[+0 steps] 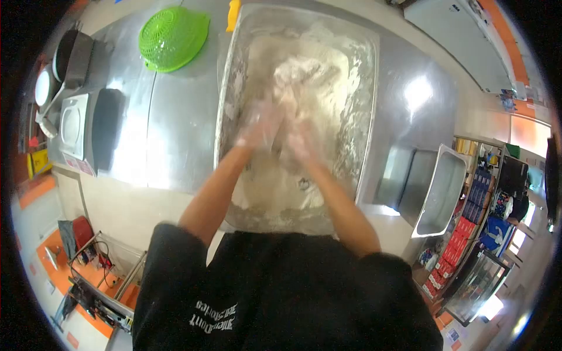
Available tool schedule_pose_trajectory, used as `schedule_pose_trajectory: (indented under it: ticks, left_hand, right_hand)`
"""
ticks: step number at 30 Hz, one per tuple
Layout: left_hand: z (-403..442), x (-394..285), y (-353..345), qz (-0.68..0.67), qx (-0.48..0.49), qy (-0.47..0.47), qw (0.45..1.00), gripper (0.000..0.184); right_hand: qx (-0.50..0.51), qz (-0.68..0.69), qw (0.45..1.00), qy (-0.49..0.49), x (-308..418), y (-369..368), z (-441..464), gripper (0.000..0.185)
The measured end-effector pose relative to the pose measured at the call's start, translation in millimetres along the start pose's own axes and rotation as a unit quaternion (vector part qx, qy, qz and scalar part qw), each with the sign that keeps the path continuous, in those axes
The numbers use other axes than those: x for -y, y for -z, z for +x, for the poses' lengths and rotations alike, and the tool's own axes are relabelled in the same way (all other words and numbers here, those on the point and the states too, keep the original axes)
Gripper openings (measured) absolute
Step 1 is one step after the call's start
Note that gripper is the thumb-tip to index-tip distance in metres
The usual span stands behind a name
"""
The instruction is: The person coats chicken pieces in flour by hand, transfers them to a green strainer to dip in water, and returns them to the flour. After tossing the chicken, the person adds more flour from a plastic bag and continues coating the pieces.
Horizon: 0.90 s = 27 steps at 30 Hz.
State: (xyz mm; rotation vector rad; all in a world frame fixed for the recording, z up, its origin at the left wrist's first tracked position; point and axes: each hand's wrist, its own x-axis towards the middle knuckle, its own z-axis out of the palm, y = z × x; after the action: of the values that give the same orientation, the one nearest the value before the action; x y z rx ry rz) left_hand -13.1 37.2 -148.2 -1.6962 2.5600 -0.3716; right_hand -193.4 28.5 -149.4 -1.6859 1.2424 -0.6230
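A large rectangular metal tub (375,99) lies in front of me, its bottom and walls coated with a pale, floury powder (333,52). Near the far middle of the tub is a lumpy, powder-covered heap (298,70); what it consists of is too blurred to make out. My left hand (260,124) is inside the tub, left of centre, dusted with powder. Close beside it, on the right, is my right hand (304,140), whitened too. Both are smeared by motion just on the near side of the heap. Their fingers and anything between them cannot be made out.
A green colander (174,40) rests upside down on the steel table at the far left. Left of it stand a scale (75,126) and stacked pans (73,55). An orange-yellow handle (233,14) touches the tub's far left corner. A metal container (442,190) stands at right.
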Motion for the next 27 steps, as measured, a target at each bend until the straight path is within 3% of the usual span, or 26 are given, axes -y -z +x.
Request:
schedule_pose_trajectory:
  ticks: [1,2,3,5,7,9,11,12,13,15,16,18,20,22,25,27]
  left_hand:
    - [-9,0,3,-0.074,-0.077,-0.016,0.994,0.052]
    - [-17,-6,47,-0.193,-0.025,0.043,0.98,0.051]
    - [-27,-7,70,-0.173,0.026,0.017,0.984,0.05]
    - [-33,-9,104,-0.126,0.193,-0.016,0.973,0.052]
    - [-27,-18,130,-0.067,0.414,-0.036,0.907,0.059]
    - [-57,-29,83,0.067,0.285,-0.072,0.954,0.049]
    - [-63,-30,44,0.138,0.099,-0.06,0.984,0.037]
    - [-59,-19,51,0.217,0.062,-0.039,0.973,0.034]
    - [-54,-3,66,0.295,0.026,-0.019,0.955,0.032]
    - [-54,2,73,0.22,0.02,0.089,0.971,0.032]
    - [-40,7,65,0.071,0.043,0.18,0.98,0.033]
    - [-10,18,47,-0.227,0.087,0.343,0.907,0.038]
    - [2,21,32,-0.325,0.108,0.351,0.872,0.037]
    - [-10,13,8,-0.228,0.11,0.238,0.938,0.036]
    - [-32,-6,8,-0.089,0.105,0.134,0.981,0.048]
    - [-33,-3,64,-0.108,0.175,0.103,0.973,0.059]
  right_hand:
    - [-0.001,-0.055,0.994,0.097,-12,1,-4,0.014]
    - [-0.013,-0.11,0.975,0.194,-24,2,-7,0.013]
    - [0.057,-0.195,0.959,0.197,-20,27,0,0.016]
    - [0.084,-0.001,0.995,-0.048,27,54,28,0.02]
    - [0.079,0.019,0.992,-0.1,40,64,99,0.021]
    - [0.109,0.014,0.993,-0.052,26,46,178,0.026]
    - [0.131,0.021,0.991,0.008,2,23,198,0.023]
    - [0.112,-0.121,0.978,0.126,-1,7,196,0.022]
    - [0.088,-0.257,0.932,0.239,9,-7,191,0.021]
    - [0.137,-0.246,0.953,0.111,34,-21,149,0.02]
    - [0.152,-0.205,0.964,0.08,26,-24,131,0.02]
    - [0.161,-0.186,0.967,0.069,18,-27,91,0.02]
    - [0.119,-0.298,0.931,0.173,51,-9,45,0.019]
    - [0.087,-0.337,0.915,0.202,68,4,11,0.019]
    - [0.12,-0.202,0.968,0.092,55,16,-14,0.024]
    - [0.228,-0.299,0.926,-0.037,107,44,-12,0.019]
